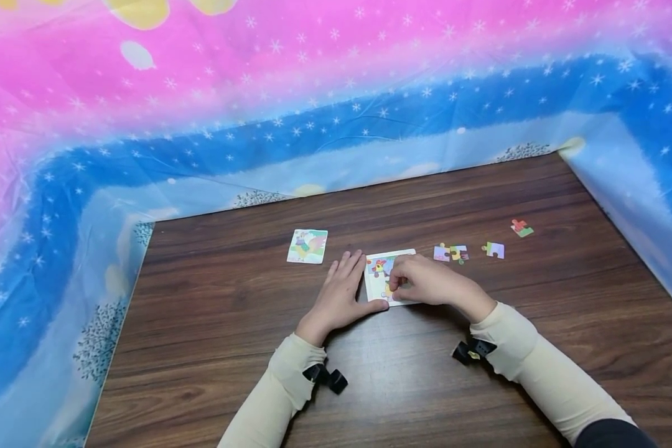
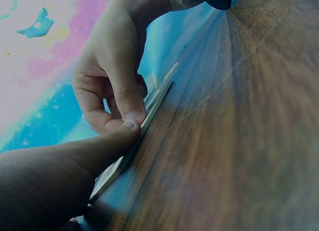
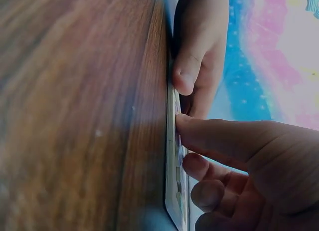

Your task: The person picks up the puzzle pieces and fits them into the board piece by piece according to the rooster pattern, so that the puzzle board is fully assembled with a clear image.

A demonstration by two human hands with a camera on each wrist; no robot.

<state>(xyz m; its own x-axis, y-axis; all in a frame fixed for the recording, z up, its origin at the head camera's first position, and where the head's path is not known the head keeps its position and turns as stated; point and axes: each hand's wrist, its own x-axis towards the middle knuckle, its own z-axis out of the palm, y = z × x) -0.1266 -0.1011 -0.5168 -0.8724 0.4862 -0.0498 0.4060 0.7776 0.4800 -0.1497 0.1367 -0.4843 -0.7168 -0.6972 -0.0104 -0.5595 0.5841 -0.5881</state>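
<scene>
A white-framed puzzle board (image 1: 374,289), partly filled with colourful pieces, lies flat on the table. My left hand (image 1: 341,297) rests at its left side, fingers spread and thumb at the near-left corner. Over the board, my right hand (image 1: 434,281) has curled fingers and pinches a yellowish puzzle piece (image 1: 388,290) low against the surface; the hand hides the board's right part. In the left wrist view the right hand (image 2: 112,66) meets the left thumb (image 2: 124,133) at the board's edge (image 2: 158,102). The right wrist view shows the right thumb (image 3: 214,133) low at the board (image 3: 172,186).
A square picture card (image 1: 307,246) lies left of the board on the brown wooden table (image 1: 213,323). To the right are two pieces close together (image 1: 441,252), a lilac piece (image 1: 495,250) and a red-green piece (image 1: 521,228). A patterned cloth (image 1: 313,81) hangs behind the table.
</scene>
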